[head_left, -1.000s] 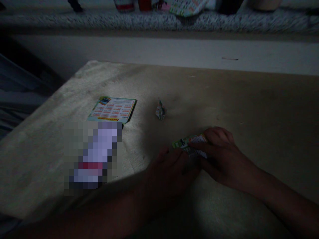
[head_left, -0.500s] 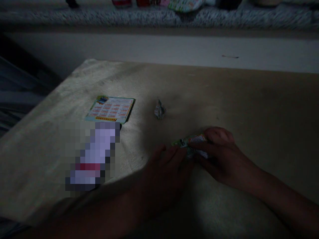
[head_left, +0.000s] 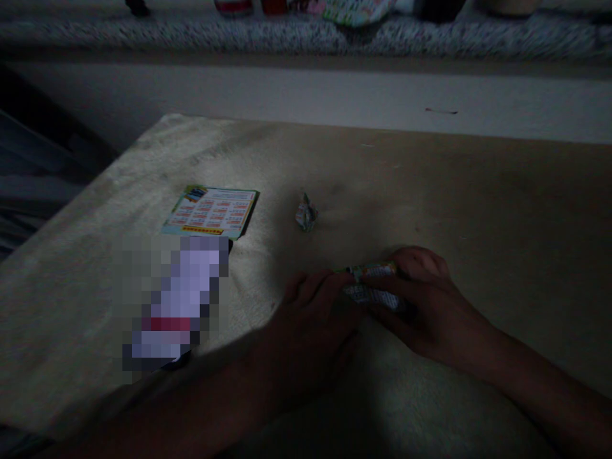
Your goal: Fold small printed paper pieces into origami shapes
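A small piece of folded printed paper (head_left: 377, 294), green, white and orange, lies on the table between my hands. My left hand (head_left: 310, 325) presses down over its left end with bent fingers. At the other end my right hand (head_left: 433, 306) grips the paper, with its forefinger stretched along the top and the other fingers curled behind. My palms hide part of the paper's edges. Beyond my hands stands a small pointed folded paper piece (head_left: 306, 213), apart from both.
To the left lies a thin stack of printed cards or sheets (head_left: 210, 211). Just nearer is a blurred-out oblong object (head_left: 186, 293) with a dark edge. A pale cloth covers the table (head_left: 478, 210). Behind it runs a speckled stone ledge (head_left: 287, 38) bearing several items.
My left hand has slid slightly left along the paper, uncovering more of its lower printed side. My right hand keeps nearly the same place. The other things have stayed put.
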Available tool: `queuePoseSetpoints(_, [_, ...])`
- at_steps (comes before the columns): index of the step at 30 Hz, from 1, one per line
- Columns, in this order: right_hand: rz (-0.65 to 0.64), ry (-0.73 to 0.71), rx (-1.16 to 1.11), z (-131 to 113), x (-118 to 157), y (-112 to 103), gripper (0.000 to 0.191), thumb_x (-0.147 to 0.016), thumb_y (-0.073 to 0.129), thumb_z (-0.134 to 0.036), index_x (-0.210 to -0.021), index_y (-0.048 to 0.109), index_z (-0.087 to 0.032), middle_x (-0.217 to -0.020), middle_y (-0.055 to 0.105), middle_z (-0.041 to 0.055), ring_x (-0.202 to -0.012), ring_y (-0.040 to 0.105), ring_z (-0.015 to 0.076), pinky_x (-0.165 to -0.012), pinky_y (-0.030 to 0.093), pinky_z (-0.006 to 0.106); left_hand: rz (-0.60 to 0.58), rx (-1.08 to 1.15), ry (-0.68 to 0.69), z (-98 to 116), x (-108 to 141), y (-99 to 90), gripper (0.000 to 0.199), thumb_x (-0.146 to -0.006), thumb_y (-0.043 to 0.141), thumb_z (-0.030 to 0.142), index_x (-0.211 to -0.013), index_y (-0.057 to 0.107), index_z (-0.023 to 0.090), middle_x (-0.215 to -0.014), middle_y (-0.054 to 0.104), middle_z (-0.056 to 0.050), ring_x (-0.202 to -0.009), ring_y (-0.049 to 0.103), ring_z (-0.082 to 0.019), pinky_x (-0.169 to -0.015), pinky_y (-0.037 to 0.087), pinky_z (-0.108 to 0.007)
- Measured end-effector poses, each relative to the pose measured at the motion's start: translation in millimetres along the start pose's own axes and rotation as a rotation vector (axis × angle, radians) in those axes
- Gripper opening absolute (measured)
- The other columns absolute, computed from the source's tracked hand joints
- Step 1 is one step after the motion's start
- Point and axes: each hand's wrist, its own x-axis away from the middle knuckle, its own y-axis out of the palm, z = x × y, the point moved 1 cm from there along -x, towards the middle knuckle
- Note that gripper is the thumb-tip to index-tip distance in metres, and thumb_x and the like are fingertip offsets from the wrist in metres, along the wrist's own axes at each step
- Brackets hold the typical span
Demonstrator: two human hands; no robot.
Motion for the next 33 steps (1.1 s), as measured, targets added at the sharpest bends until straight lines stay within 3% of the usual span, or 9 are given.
queuePoseSetpoints(9, [0.007,0.014,0.008,-2.0,2.3,0.4,0.038,-0.087,0.071,-0.033,-0.124,0.07,-0.029,-0.105,0.063,0.0089,-0.112,0.055,0.0317,-0.099,0.04,0.053,-0.036,-0.025,-0.043,-2.7,-1.1,-5.3,0.031,-0.095,0.056,0.038,-0.124,0.066,0.033,-0.143,0.05,-0.011,-0.129,0.045,-0.034,-0.101,0.035,-0.057])
queuePoseSetpoints(23, [0.016,0.002,0.013,-0.7,1.4,0.5,0.038,-0.085,0.072,-0.032,-0.122,0.07,-0.027,-0.107,0.063,0.0089,-0.112,0.056,0.0315,-0.1,0.041,0.054,-0.06,-0.061,-0.134,-17.3,-4.7,-22.0,0.025,-0.094,0.059,0.035,-0.115,0.073,0.036,-0.14,0.055,-0.008,-0.128,0.049,-0.032,-0.102,0.037,-0.057])
queuePoseSetpoints(33, [0.018,0.01,0.009,-1.1,1.4,-0.2,0.037,-0.085,0.073,-0.033,-0.121,0.071,-0.028,-0.107,0.064,0.0087,-0.112,0.056,0.0307,-0.1,0.04,0.053,0.004,-0.139,-0.199,-34.7,-3.3,-30.0,0.02,-0.09,0.062,0.032,-0.101,0.078,0.028,-0.135,0.06,-0.01,-0.123,0.054,-0.033,-0.099,0.041,-0.054])
